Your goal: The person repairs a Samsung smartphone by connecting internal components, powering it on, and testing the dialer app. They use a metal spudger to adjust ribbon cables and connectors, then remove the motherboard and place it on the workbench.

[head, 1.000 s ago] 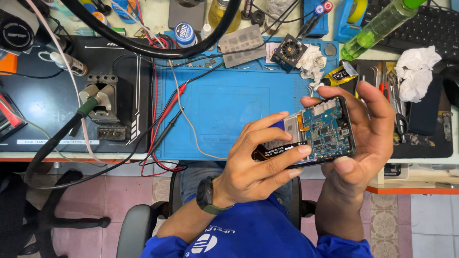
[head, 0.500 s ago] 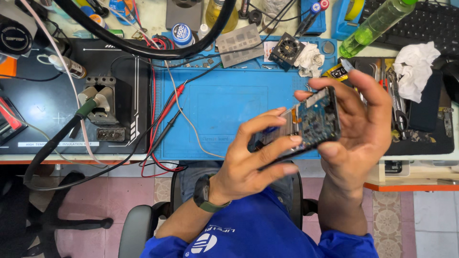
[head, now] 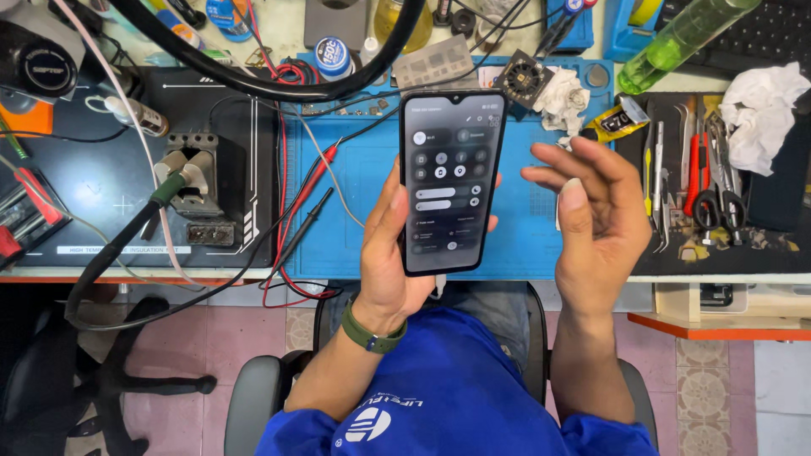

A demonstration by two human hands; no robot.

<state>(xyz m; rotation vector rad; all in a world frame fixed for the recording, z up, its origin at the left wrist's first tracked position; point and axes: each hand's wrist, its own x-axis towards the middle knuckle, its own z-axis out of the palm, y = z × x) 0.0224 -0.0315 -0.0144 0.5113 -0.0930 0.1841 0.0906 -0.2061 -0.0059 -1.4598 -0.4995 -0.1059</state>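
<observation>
1. One phone [head: 450, 181] in the middle of the frame, screen lit and facing up at the camera, standing upright over the blue mat [head: 355, 203].
2. Left hand [head: 390, 253] has it wrapped from behind, thumb up the left edge and fingertips poking out on the right edge. One green watch [head: 372, 334] on that wrist.
3. Right hand [head: 591, 224] is just right of the phone, not touching it, fingers loosely spread and half curled, holding nothing.
4. Two crumpled white tissues: a small one [head: 562, 97] above center-right, a bigger one [head: 764, 114] at upper right.
5. One green bottle [head: 680, 42] lying at the top right.
6. One row of tweezers and cutters [head: 688, 181] on the black mat at right; too crowded to count exactly.
7. Two probe leads on the blue mat, one red [head: 317, 173], one black [head: 308, 219].
</observation>
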